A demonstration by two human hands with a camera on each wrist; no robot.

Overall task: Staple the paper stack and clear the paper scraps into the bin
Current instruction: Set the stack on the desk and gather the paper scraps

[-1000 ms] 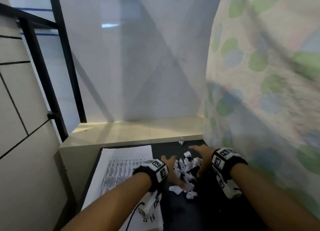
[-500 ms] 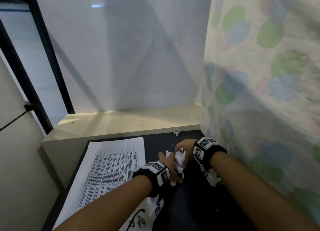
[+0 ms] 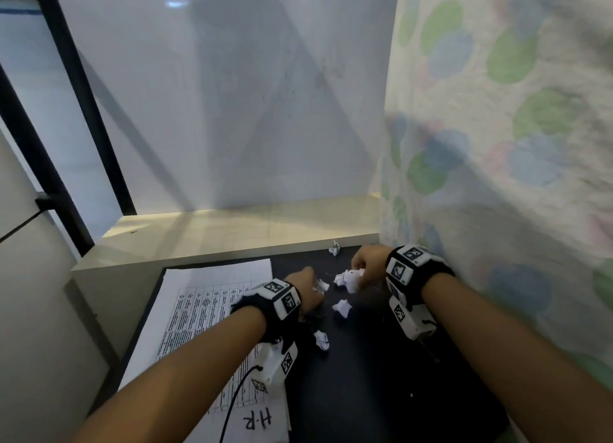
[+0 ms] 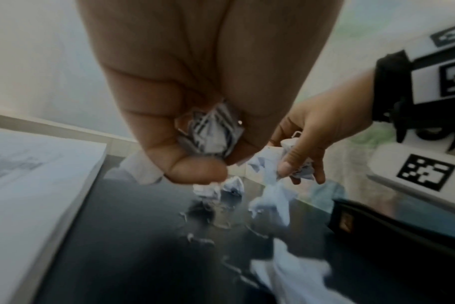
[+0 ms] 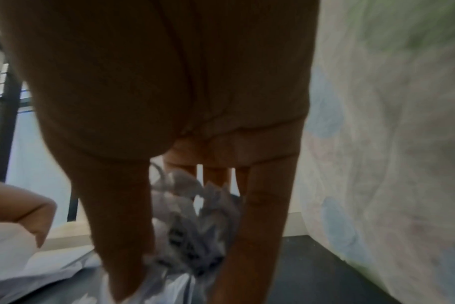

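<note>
Head view, left to right: thick white printed paper stack (image 3: 212,296) flat on the black glossy tabletop (image 3: 381,376); left hand (image 3: 306,290) just right of it, fingers curled around one small crumpled printed scrap (image 4: 210,133); loose white crumpled paper scraps (image 3: 341,308) scattered on the tabletop between both wrists; right hand (image 3: 368,265) pinching a bigger crumpled wad (image 3: 348,278); pale dotted curtain (image 3: 497,144) hanging alongside.
</note>
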